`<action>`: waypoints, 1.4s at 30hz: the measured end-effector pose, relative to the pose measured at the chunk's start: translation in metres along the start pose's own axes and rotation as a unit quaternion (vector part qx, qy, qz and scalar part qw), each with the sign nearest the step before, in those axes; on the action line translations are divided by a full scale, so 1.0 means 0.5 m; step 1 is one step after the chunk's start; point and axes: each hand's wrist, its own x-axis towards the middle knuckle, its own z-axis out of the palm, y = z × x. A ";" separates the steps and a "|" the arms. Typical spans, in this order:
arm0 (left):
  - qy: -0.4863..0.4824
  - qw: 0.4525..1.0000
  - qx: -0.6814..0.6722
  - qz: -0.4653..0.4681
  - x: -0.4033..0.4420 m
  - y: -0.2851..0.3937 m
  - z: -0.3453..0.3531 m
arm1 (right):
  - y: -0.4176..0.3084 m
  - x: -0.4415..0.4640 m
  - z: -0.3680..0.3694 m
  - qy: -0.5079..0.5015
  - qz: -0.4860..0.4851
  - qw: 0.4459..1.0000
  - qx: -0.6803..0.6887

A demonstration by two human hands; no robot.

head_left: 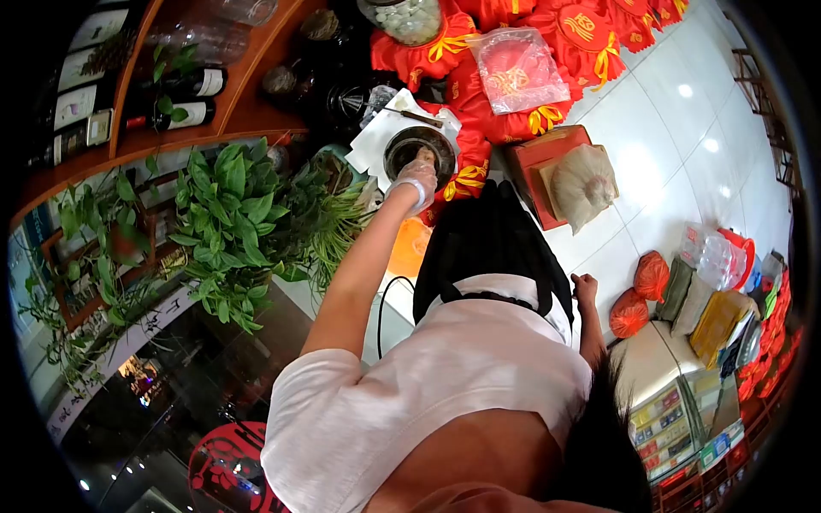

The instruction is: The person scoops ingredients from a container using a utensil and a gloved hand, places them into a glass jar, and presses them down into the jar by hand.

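Observation:
My left hand (418, 181), in a clear plastic glove, reaches forward with its fingers drawn together at a dark round bowl (396, 150). Its fingertips are down inside the rim, and what they grip, if anything, I cannot make out. The bowl rests on white paper (369, 141), and a thin dark tool (421, 117) lies just beyond it. My right hand (584, 288) hangs bare beside my hip, its fingers curled in, with nothing visible in it.
Red cloth-covered jars (590, 38) with yellow ribbons crowd the front, one under a clear plastic packet (520, 73). Right of my legs, a bulging bag (583, 184) sits on a red box (534, 201). Leafy plants (231, 227) and a wooden bottle shelf (235, 94) stand left.

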 end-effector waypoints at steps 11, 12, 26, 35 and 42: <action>0.001 0.954 -0.258 -0.153 0.022 -0.016 -0.026 | -0.082 -0.008 0.055 -0.021 -0.033 0.999 -0.033; -0.003 0.964 -0.228 -0.135 0.028 -0.017 -0.022 | -0.091 -0.008 0.054 -0.034 -0.032 0.998 -0.037; 0.229 0.400 -0.884 -0.074 -0.110 -0.073 0.020 | -0.235 0.015 0.203 -0.084 -0.163 0.973 -0.143; 0.155 0.001 -0.986 -0.065 -0.157 -0.096 0.067 | -0.603 0.099 0.489 -0.126 -0.381 0.876 -0.266; 0.205 -0.016 -0.974 -0.098 -0.154 -0.078 0.000 | -0.726 0.259 0.800 -0.213 -0.475 0.726 -0.449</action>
